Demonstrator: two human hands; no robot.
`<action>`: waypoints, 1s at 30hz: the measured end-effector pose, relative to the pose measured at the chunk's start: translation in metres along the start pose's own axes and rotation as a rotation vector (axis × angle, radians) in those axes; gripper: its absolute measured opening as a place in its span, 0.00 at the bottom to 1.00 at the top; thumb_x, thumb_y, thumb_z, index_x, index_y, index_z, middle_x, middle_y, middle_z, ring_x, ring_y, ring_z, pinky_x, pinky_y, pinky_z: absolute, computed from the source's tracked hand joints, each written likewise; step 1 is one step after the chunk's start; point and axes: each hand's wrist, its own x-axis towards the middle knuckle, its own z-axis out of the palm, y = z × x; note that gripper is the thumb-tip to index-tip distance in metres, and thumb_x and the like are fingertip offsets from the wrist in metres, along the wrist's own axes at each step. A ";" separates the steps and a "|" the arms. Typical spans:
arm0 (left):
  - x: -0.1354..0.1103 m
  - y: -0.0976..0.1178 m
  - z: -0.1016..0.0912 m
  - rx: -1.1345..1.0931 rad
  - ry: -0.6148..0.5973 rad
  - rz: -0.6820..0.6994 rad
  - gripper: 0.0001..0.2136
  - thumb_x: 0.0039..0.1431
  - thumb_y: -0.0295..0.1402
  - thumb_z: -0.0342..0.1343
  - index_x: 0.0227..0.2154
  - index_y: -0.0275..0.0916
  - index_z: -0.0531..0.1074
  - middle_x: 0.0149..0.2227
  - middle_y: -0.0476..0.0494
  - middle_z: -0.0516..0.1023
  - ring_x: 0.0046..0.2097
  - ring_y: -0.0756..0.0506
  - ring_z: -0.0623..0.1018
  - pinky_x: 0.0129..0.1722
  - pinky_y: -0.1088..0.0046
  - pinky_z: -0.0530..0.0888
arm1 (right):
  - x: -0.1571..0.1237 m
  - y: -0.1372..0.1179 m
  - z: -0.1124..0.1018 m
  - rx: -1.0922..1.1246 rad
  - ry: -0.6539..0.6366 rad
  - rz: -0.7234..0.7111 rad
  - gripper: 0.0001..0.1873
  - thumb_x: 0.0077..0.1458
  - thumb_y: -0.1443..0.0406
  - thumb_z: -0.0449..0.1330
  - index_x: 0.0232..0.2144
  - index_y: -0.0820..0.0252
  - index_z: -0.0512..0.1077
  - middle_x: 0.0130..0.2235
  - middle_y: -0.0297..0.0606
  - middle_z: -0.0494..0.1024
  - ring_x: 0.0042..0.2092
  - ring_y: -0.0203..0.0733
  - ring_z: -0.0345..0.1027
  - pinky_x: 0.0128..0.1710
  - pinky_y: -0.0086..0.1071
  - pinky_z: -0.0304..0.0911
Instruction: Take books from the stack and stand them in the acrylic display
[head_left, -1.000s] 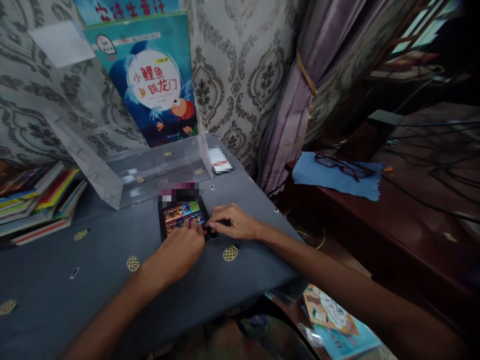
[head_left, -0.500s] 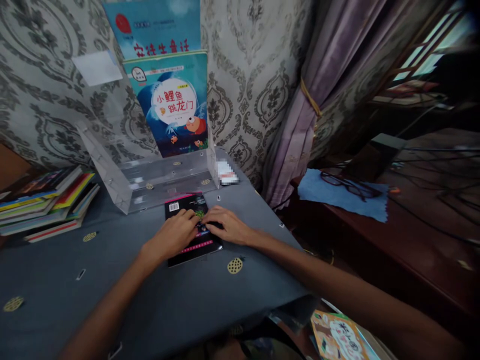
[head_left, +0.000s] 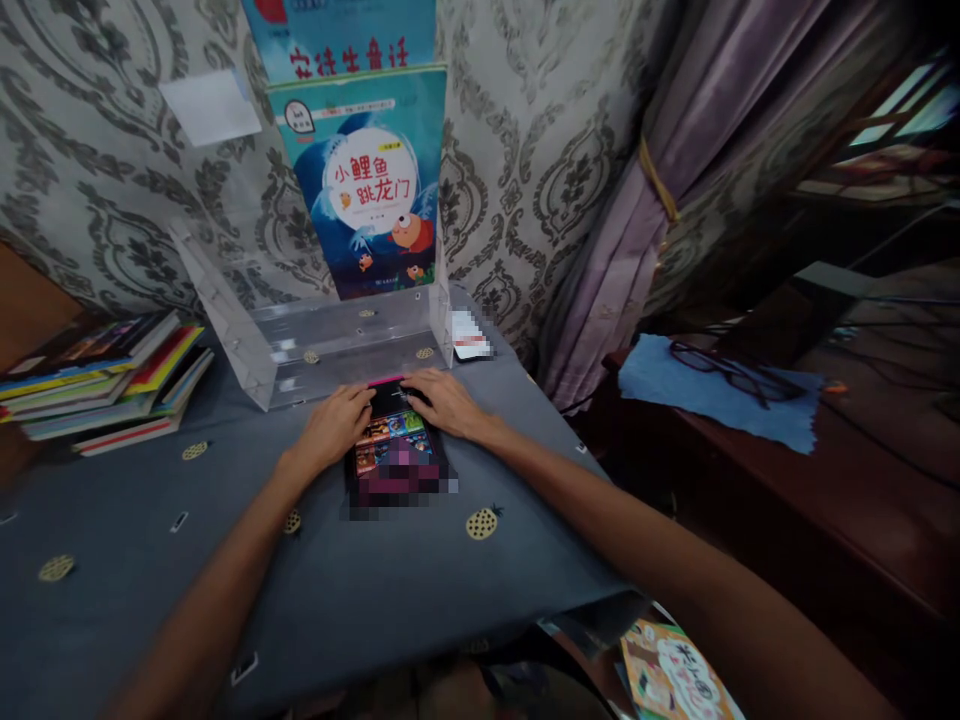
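Note:
A black book (head_left: 394, 428) with small coloured pictures and a pink strip along its far edge lies flat on the cloth-covered table (head_left: 360, 600). My left hand (head_left: 337, 420) rests on its far left part, fingers stretched forward. At the far right corner, my right hand (head_left: 446, 402) lies on the cover with its fingers extended. Neither hand is closed around the book. Just beyond it stands a clear acrylic rack (head_left: 255, 375). In that rack a blue picture book (head_left: 382, 245) leans upright, with another blue book (head_left: 345, 45) behind it.
A stack of books (head_left: 112, 385) stands at the left. A partly blurred white item (head_left: 471, 335) lies right of the rack. Eyeglasses (head_left: 739, 375) rest on a blue cloth (head_left: 652, 385) on the dark red surface at right. An orange book (head_left: 667, 665) sits below the table's near edge.
Both hands have moved from the book's middle to its far part, uncovering the coloured pictures. My view has shifted slightly.

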 end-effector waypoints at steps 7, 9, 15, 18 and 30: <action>-0.004 0.011 0.010 0.096 0.052 -0.019 0.17 0.67 0.28 0.44 0.55 0.33 0.70 0.54 0.34 0.75 0.53 0.38 0.74 0.54 0.57 0.73 | -0.015 -0.010 -0.005 0.043 -0.034 0.007 0.19 0.63 0.66 0.56 0.55 0.65 0.72 0.59 0.51 0.74 0.62 0.51 0.65 0.63 0.50 0.60; -0.005 0.011 0.011 0.080 0.069 -0.028 0.17 0.67 0.28 0.44 0.55 0.34 0.70 0.54 0.35 0.75 0.54 0.39 0.74 0.54 0.58 0.73 | -0.026 -0.017 -0.010 0.057 -0.038 0.006 0.19 0.62 0.66 0.57 0.54 0.64 0.73 0.59 0.51 0.74 0.62 0.52 0.65 0.62 0.53 0.60; -0.007 0.011 0.015 0.039 0.101 -0.056 0.17 0.67 0.27 0.44 0.54 0.37 0.70 0.54 0.38 0.76 0.55 0.39 0.74 0.56 0.57 0.72 | -0.072 -0.040 -0.025 0.127 0.001 -0.076 0.15 0.61 0.67 0.57 0.49 0.59 0.76 0.53 0.46 0.79 0.59 0.49 0.69 0.59 0.51 0.65; -0.007 0.011 0.016 0.028 0.107 -0.059 0.17 0.67 0.27 0.44 0.54 0.35 0.71 0.54 0.37 0.75 0.54 0.39 0.73 0.56 0.57 0.72 | -0.097 -0.052 -0.030 0.147 0.030 -0.118 0.15 0.61 0.67 0.56 0.48 0.61 0.77 0.52 0.48 0.80 0.57 0.50 0.71 0.57 0.51 0.67; -0.006 0.008 0.021 -0.087 0.162 -0.084 0.17 0.68 0.29 0.43 0.53 0.34 0.72 0.53 0.36 0.76 0.55 0.41 0.72 0.58 0.57 0.71 | -0.132 -0.069 -0.040 0.137 0.026 -0.145 0.13 0.64 0.66 0.55 0.47 0.58 0.76 0.48 0.46 0.81 0.51 0.48 0.73 0.50 0.48 0.70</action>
